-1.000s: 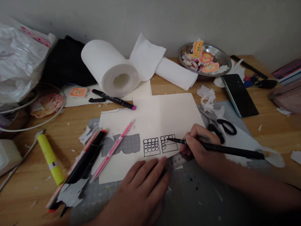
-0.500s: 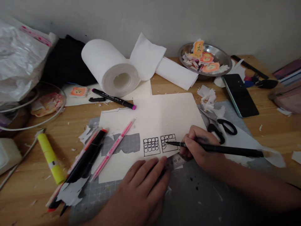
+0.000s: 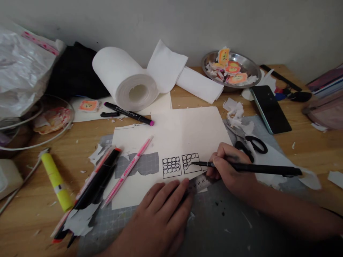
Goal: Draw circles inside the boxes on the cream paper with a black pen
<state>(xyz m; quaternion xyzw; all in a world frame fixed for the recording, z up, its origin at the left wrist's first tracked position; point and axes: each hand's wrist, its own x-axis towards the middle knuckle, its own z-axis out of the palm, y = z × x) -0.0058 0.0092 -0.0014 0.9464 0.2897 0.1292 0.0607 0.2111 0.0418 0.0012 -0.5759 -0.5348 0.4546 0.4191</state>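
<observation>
Right at the near edge of the white sheet, the person's left hand is lying palm down, fingers stretched out with only slim gaps and not closed on anything, probably just to stop the paper sliding. A ruler pokes out from under those fingers, so it's likely getting pinned too, though part of it is hidden. The gray mat is underneath, I guess to protect the bench. The right hand has its fingers clamped on a black pen, gripped well forward, presumably for control on small shapes; the tip is at the right-hand box, which has fewer circles than the left-hand box. Can't really tell if it's touching. Off to the left there's a yellow marker, and a pink pen lies slantwise across the cut-out gap in the sheet. Scissors are just past the right hand, seemingly parked out of the way, with a phone a bit farther. At the back, a paper roll and a metal bowl holding scraps and orange cutouts sit near the wall.
</observation>
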